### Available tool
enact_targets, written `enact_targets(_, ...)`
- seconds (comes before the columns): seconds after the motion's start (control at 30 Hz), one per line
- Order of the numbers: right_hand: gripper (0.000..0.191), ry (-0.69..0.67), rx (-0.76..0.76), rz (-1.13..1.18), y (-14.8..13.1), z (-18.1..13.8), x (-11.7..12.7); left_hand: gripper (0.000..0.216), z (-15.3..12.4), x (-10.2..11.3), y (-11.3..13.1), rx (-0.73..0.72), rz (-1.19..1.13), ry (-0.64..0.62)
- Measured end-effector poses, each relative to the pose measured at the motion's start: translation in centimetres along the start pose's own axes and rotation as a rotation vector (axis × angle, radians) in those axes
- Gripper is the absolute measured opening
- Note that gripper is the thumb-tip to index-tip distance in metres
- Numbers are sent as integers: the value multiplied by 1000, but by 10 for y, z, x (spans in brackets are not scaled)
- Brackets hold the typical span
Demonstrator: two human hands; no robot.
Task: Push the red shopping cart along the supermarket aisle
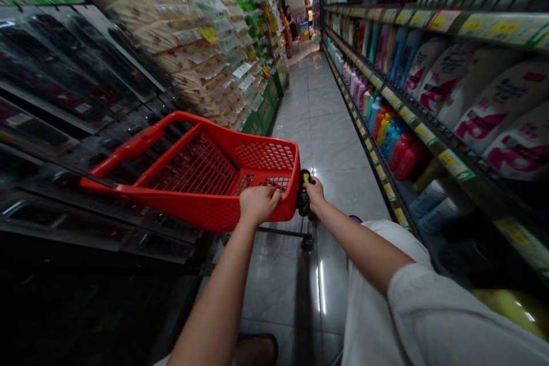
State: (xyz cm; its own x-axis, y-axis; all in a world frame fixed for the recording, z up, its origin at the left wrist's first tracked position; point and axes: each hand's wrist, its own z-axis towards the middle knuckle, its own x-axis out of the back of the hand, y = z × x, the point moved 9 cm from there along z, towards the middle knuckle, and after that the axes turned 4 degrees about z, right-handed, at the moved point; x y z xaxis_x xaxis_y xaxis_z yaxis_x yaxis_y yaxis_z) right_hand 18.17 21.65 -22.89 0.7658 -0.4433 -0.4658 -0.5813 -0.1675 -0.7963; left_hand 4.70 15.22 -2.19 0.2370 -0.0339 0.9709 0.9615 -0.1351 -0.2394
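A red plastic shopping cart [201, 174] stands in front of me, tilted toward the left shelves, and its basket holds nothing. My left hand [258, 203] is closed over the near rim of the basket. My right hand [316, 193] grips the black handle post [304, 200] at the cart's right corner. Both arms reach forward from the bottom of the view.
I stand in a narrow store aisle with a glossy grey tiled floor [326, 126]. Shelves of packaged goods [206, 40] line the left. Shelves of detergent and shampoo bottles [412, 80] line the right. A person [292, 23] stands far down the aisle.
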Motion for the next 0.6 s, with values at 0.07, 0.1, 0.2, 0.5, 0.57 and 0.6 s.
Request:
enact_targets(0.07,36,-36,0,38,-1,-4,-5,52,0,0,0,0,-7,6)
enact_targets(0.1,37,-67,-3,73,1,-9,-8,52,0,0,0,0,-9,10)
enact_targets(0.2,42,-153,-5,157,4,-25,-15,51,0,1,0,1,-8,25)
enact_targets(0.5,36,-58,-80,31,21,-66,6,50,-2,2,0,9,-14,15)
enact_targets(0.57,33,-91,-133,37,33,-83,6,50,-1,2,0,13,-9,11)
enact_targets(0.6,32,-97,-150,37,37,-89,7,50,-1,2,0,14,-6,11)
